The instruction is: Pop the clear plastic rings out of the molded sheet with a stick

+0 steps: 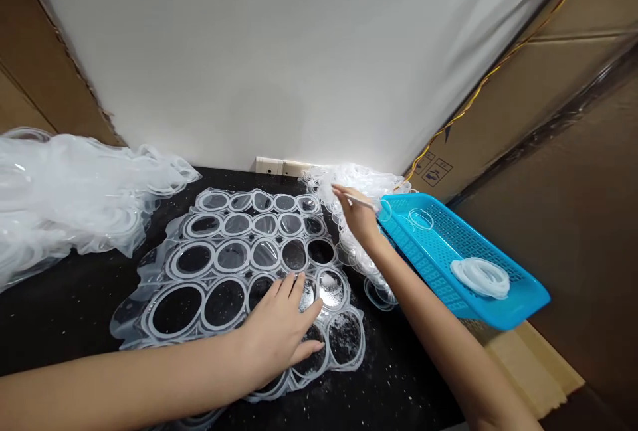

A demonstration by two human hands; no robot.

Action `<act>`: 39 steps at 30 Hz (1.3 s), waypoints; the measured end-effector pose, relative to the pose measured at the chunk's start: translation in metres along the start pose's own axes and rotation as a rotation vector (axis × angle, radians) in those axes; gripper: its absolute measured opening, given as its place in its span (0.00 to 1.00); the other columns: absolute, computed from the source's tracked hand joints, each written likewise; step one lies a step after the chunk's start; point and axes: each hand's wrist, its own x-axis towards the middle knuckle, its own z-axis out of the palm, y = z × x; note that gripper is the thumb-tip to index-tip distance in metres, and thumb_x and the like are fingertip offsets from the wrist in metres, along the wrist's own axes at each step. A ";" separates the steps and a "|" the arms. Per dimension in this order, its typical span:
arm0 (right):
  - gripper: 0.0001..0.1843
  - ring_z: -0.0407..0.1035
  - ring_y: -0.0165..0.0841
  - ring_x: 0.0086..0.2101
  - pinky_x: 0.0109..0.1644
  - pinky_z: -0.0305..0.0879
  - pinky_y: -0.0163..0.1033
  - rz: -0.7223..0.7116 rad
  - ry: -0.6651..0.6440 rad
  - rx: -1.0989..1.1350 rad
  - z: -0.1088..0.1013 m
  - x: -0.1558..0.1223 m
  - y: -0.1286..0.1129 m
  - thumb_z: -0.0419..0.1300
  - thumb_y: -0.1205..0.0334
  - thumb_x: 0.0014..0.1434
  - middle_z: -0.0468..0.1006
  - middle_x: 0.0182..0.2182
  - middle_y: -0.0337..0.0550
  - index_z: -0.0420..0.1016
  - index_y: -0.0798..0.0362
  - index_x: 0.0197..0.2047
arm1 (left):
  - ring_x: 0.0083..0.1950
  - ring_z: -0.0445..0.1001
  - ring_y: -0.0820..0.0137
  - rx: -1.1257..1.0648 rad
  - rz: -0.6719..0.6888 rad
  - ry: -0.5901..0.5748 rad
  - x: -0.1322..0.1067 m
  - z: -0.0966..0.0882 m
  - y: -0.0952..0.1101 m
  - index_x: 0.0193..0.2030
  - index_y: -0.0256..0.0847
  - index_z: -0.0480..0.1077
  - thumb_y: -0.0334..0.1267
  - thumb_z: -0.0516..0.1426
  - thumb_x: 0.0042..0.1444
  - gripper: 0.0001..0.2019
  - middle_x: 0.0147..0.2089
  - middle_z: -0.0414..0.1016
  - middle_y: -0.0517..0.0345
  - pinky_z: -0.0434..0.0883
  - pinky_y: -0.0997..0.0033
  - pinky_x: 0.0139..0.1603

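Note:
A translucent silicone sheet (234,265) with several rows of moulded rings lies on the black table (64,325). My left hand (282,331) rests flat on the sheet's near right part, fingers spread. My right hand (356,215) is raised beside a heap of loose clear rings (349,182), its fingers pinched on a thin clear ring (371,205) that sticks out toward the blue basket (518,298). In the basket lie one loose ring (421,220) and a small stack of white rings (481,277).
A big pile of translucent sheets (64,198) covers the table's left side. A white wall with a socket strip (279,167) runs behind. Cardboard boxes (563,119) stand at the right, with yellow wire along them. White crumbs dot the table near the sheet.

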 end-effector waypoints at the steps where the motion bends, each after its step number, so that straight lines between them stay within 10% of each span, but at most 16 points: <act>1: 0.18 0.70 0.37 0.44 0.48 0.63 0.42 0.020 -0.017 -0.036 -0.006 0.001 0.003 0.46 0.60 0.63 0.76 0.43 0.52 0.73 0.57 0.44 | 0.61 0.56 0.46 -0.007 0.000 -0.006 -0.001 -0.002 0.000 0.58 0.38 0.60 0.53 0.50 0.56 0.28 0.60 0.57 0.28 0.63 0.51 0.52; 7: 0.15 0.69 0.34 0.25 0.29 0.59 0.35 0.076 -0.308 -0.212 -0.041 -0.013 0.011 0.57 0.57 0.55 0.74 0.20 0.46 0.73 0.55 0.21 | 0.60 0.60 0.51 -0.019 0.112 0.101 -0.021 -0.012 -0.005 0.56 0.36 0.63 0.52 0.47 0.58 0.25 0.59 0.60 0.33 0.66 0.56 0.51; 11: 0.18 0.67 0.34 0.28 0.31 0.58 0.36 0.071 -0.360 -0.193 -0.050 -0.016 -0.008 0.53 0.57 0.58 0.73 0.23 0.47 0.73 0.56 0.22 | 0.58 0.61 0.50 0.074 0.038 0.187 -0.037 -0.003 -0.020 0.56 0.37 0.64 0.52 0.50 0.57 0.26 0.58 0.62 0.35 0.66 0.54 0.52; 20: 0.18 0.70 0.31 0.32 0.37 0.66 0.36 0.132 -0.762 0.763 0.022 -0.034 -0.078 0.53 0.51 0.57 0.77 0.31 0.44 0.76 0.57 0.36 | 0.58 0.62 0.47 0.111 -0.056 0.091 -0.043 0.011 -0.029 0.56 0.40 0.65 0.57 0.48 0.55 0.29 0.57 0.64 0.34 0.64 0.50 0.51; 33: 0.18 0.69 0.30 0.30 0.36 0.67 0.35 0.050 -0.781 0.691 0.027 -0.043 -0.074 0.51 0.54 0.60 0.76 0.30 0.44 0.75 0.59 0.38 | 0.58 0.62 0.48 0.105 -0.097 0.042 -0.042 0.011 -0.028 0.56 0.43 0.64 0.58 0.47 0.55 0.28 0.58 0.64 0.38 0.63 0.51 0.52; 39: 0.16 0.69 0.30 0.35 0.39 0.68 0.36 -0.443 -0.603 0.420 0.026 -0.054 -0.078 0.47 0.59 0.63 0.75 0.35 0.47 0.74 0.57 0.42 | 0.58 0.62 0.49 0.086 -0.092 0.054 -0.042 0.012 -0.027 0.57 0.43 0.63 0.56 0.48 0.55 0.27 0.57 0.65 0.38 0.64 0.53 0.50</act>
